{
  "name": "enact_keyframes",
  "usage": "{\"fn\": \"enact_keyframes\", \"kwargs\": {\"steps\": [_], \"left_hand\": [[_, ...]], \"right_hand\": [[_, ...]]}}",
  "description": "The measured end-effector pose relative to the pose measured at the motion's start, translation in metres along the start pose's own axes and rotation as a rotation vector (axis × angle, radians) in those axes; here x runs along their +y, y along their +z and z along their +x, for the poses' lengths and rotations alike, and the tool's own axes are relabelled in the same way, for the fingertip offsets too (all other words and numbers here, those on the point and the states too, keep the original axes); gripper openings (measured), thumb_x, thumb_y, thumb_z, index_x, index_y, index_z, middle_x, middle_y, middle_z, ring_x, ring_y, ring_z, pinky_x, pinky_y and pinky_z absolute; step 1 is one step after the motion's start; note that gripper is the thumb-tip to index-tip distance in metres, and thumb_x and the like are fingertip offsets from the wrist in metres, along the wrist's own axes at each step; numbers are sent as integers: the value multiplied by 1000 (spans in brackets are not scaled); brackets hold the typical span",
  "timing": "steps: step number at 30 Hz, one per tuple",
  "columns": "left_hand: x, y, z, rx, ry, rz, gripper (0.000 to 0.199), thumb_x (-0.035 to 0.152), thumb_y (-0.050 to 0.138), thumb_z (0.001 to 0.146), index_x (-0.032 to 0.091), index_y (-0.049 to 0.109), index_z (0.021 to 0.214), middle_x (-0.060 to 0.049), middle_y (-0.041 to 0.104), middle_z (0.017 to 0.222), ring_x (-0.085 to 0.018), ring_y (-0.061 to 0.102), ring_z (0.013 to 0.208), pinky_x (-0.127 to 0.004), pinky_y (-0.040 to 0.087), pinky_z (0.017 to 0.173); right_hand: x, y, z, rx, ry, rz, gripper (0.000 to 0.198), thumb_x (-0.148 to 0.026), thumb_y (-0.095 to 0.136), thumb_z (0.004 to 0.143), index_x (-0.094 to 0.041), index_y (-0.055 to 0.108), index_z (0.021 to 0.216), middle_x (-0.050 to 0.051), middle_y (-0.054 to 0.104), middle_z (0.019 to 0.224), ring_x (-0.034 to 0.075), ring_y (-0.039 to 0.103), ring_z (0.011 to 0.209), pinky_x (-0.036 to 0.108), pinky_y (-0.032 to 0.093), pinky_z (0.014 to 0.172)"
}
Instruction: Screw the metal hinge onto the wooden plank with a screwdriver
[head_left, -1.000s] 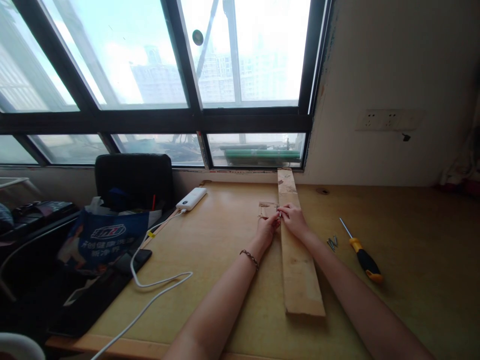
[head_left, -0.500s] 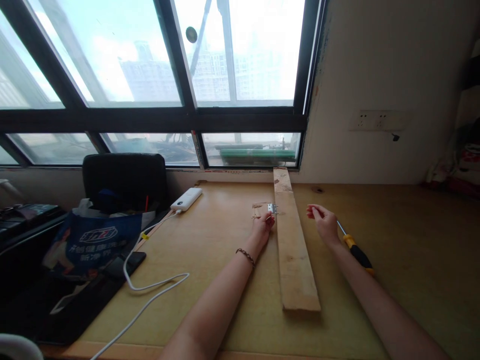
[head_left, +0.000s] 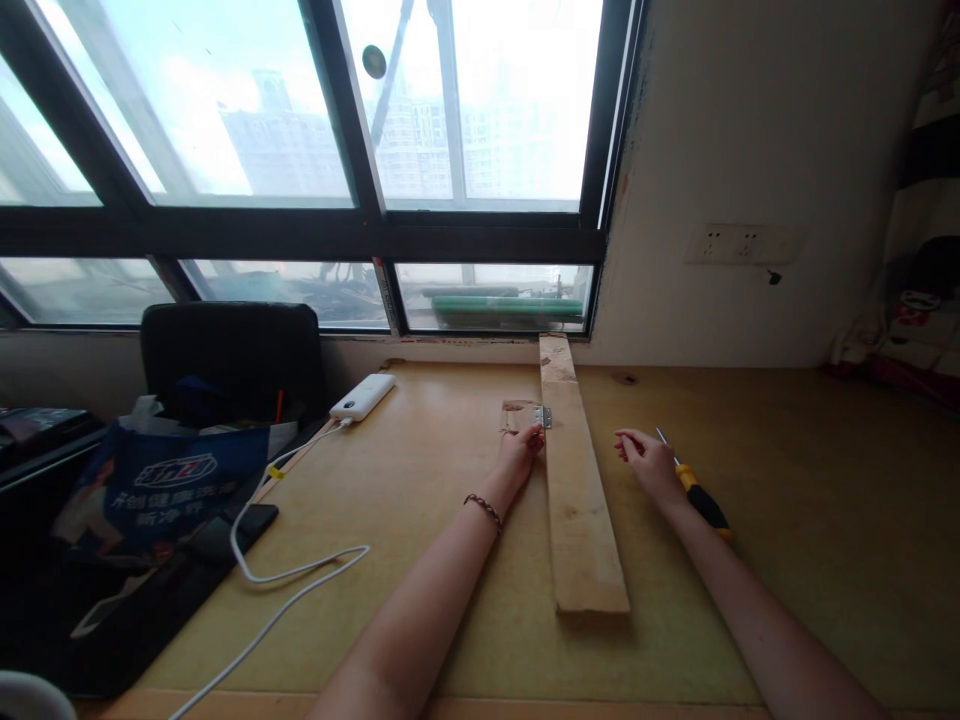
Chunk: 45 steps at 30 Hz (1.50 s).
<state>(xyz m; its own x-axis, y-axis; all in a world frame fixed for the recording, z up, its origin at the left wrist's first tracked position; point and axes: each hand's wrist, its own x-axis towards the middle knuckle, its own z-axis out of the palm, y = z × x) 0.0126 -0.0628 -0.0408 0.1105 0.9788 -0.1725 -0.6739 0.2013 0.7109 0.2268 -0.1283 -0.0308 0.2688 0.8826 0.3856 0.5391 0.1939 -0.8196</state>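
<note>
A long wooden board (head_left: 581, 500) lies on the table, its far end toward the window. At its left edge my left hand (head_left: 521, 450) is closed on a small wooden block (head_left: 516, 414). A silver metal hinge (head_left: 544, 416) joins the block's right side, and its free leaf rests over the board's left edge. My fingertips are close beneath the hinge. To the right of the board, my right hand (head_left: 651, 462) is held above the table with fingers pinched together; whatever is in them is too small to make out. Beside that hand lies a yellow-and-black screwdriver (head_left: 701, 500).
A white power bank (head_left: 363, 397) with a white cable (head_left: 300, 578) lies on the table's left side. A blue bag (head_left: 161, 490) and a black chair (head_left: 229, 340) are beyond the left edge. Window and wall bound the table (head_left: 450, 580) at the back.
The hinge has settled flatter, with its free leaf now over the board's edge. My right hand has dipped slightly, still pinched. The whole view has shifted a little.
</note>
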Motion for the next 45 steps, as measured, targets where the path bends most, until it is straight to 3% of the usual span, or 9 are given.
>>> {"fn": "enact_keyframes", "kwargs": {"steps": [7, 12, 15, 19, 32, 35, 39, 43, 45], "left_hand": [[-3, -1, 3, 14, 7, 14, 17, 12, 71, 55, 10, 57, 66, -2, 60, 59, -7, 54, 51, -20, 43, 55], [-4, -2, 4, 2, 4, 9, 19, 13, 70, 56, 10, 57, 70, -1, 60, 60, -8, 54, 51, -20, 43, 55], [-4, -3, 6, -16, 6, 14, 22, 14, 70, 57, 10, 57, 74, -1, 61, 62, -8, 54, 51, -21, 44, 55], [-4, -3, 6, -12, 3, 16, 21, 13, 69, 58, 11, 57, 75, -1, 62, 63, -7, 54, 50, -20, 43, 54], [-3, -3, 6, -27, -11, 27, 19, 15, 68, 60, 11, 58, 75, -2, 62, 65, -8, 54, 51, -22, 45, 57], [-3, -2, 5, -18, -14, 20, 19, 14, 69, 59, 11, 57, 73, -2, 62, 63, -8, 54, 51, -22, 45, 56], [-1, 1, 2, 18, -13, 22, 14, 12, 68, 59, 11, 56, 67, -1, 60, 59, -7, 53, 50, -20, 43, 55], [1, 3, -1, 19, -3, 34, 14, 13, 68, 58, 10, 57, 66, -1, 60, 58, -7, 54, 50, -20, 42, 54], [1, 3, -1, 9, 2, 35, 16, 13, 68, 58, 10, 58, 70, -1, 60, 59, -8, 53, 49, -20, 42, 53]], "right_hand": [[6, -21, 13, 35, 109, -45, 28, -33, 49, 71, -13, 64, 84, 9, 68, 71, 16, 62, 55, 23, 46, 46], [16, -38, 20, -68, 207, -211, 15, -26, 56, 62, -15, 66, 66, 4, 66, 58, 14, 59, 48, 22, 42, 45], [20, -41, 19, -139, 181, -436, 8, -23, 61, 57, -18, 67, 58, 3, 64, 53, 16, 60, 54, 23, 40, 49], [24, -43, 16, -84, 119, -648, 8, -20, 60, 58, -20, 68, 58, 5, 67, 60, 18, 61, 61, 24, 39, 52], [26, -33, 9, -77, 145, -840, 13, -13, 55, 61, -17, 67, 62, 11, 66, 63, 20, 62, 60, 24, 37, 49], [18, -32, 12, -8, 143, -769, 16, -17, 53, 63, -16, 68, 66, 12, 67, 67, 22, 63, 65, 26, 41, 53], [-15, -17, 29, 80, 46, -390, 19, -25, 53, 66, -16, 69, 70, 8, 68, 68, 20, 64, 66, 26, 45, 59], [-63, 29, 51, 19, 41, 41, 24, -30, 54, 66, -13, 69, 74, 6, 67, 61, 17, 62, 54, 24, 48, 51], [-82, 56, 58, 6, -26, 104, 22, -28, 54, 66, -13, 69, 73, 5, 68, 62, 17, 63, 57, 25, 49, 54]]}}
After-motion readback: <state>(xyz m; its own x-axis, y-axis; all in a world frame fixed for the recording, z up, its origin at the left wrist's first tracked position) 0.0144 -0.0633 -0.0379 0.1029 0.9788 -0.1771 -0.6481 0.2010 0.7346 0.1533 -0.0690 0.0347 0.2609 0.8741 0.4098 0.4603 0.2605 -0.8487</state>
